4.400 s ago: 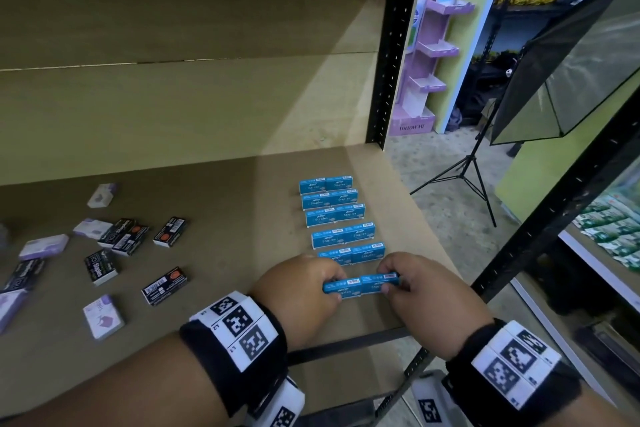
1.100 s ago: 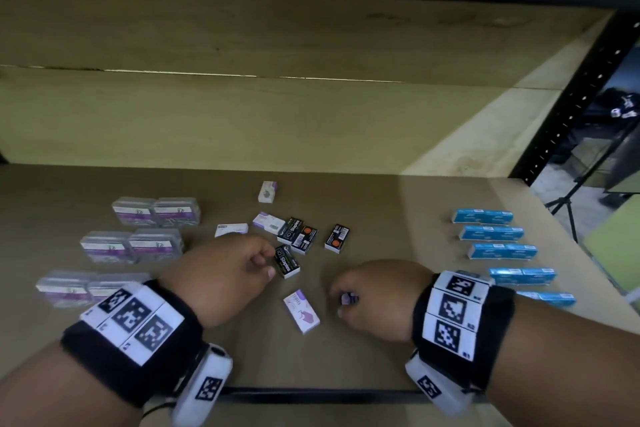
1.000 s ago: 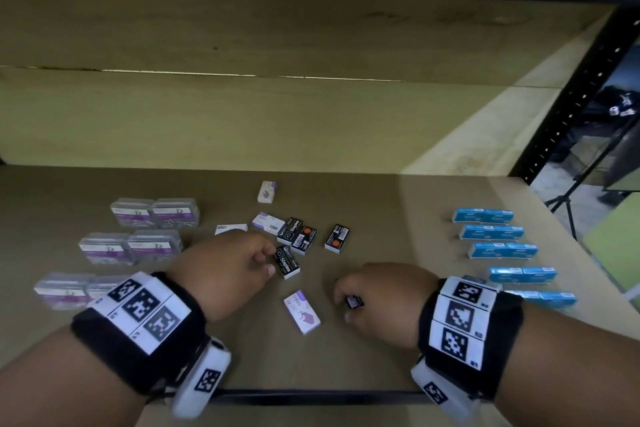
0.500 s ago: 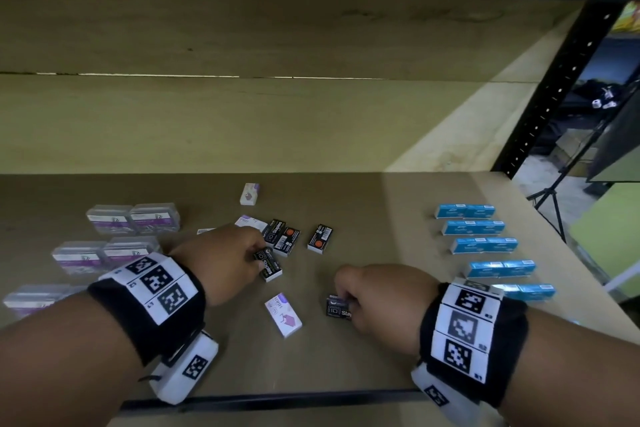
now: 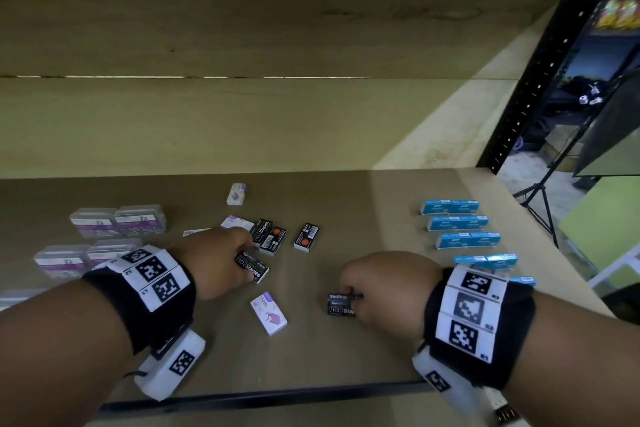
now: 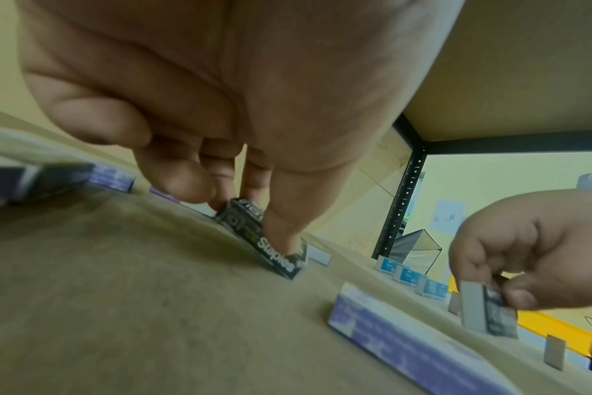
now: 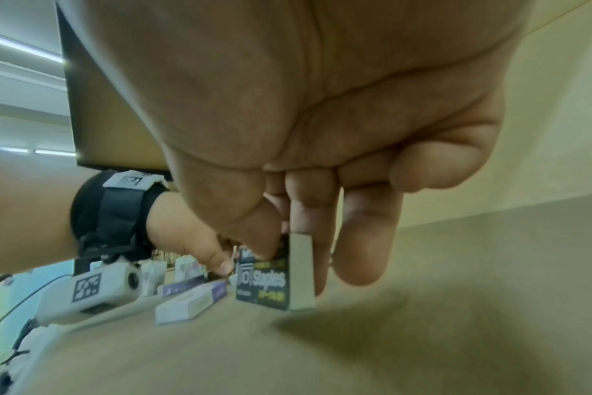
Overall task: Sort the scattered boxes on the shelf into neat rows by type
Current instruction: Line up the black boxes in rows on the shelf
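My left hand pinches a black staples box lying on the shelf board; the left wrist view shows thumb and fingers on that black staples box. My right hand pinches another black staples box, tipped up on its edge on the board, also seen as the black box in the right wrist view. Three more black boxes lie behind the left hand. A white-purple box lies between my hands. Blue boxes stand in a column at the right.
Clear purple-labelled cases sit in pairs at the left. More white-purple boxes lie further back. The black metal upright bounds the shelf on the right, its front rail runs below my wrists.
The right hand has tipped its black box up onto its edge. The left hand has closed on a black box and drawn it slightly toward me.
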